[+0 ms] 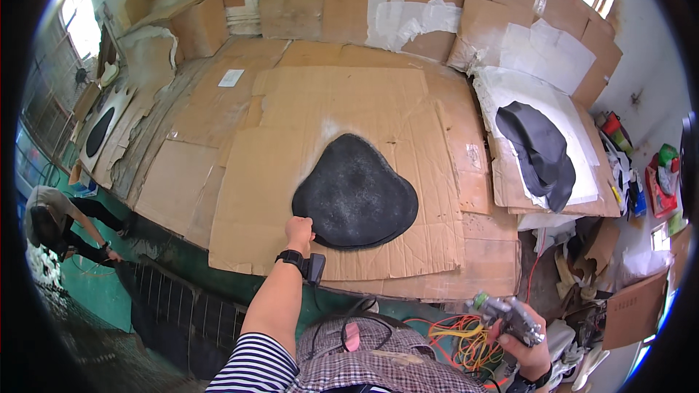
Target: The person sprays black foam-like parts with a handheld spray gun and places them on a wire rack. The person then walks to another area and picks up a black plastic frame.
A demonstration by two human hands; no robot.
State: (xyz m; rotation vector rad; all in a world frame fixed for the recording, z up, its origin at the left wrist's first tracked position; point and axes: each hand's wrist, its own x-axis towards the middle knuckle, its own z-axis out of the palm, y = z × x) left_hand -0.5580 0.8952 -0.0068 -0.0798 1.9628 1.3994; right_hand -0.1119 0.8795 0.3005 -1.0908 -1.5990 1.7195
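left hand point(299, 234): fingers curled narrow, at the lower-left edge of the rounded-triangular black pad point(357, 193); whether they pinch that edge cannot be told. right hand point(533, 346): wrapped around a metal spray gun point(510, 318), held beyond the near right corner of the workbench, nozzle apart from the pad. pad lies flat, pale dusty marks on its upper face, on a cardboard sheet point(244, 207). further right, a folded black sheet point(535, 149) rests on white paper point(585, 175).
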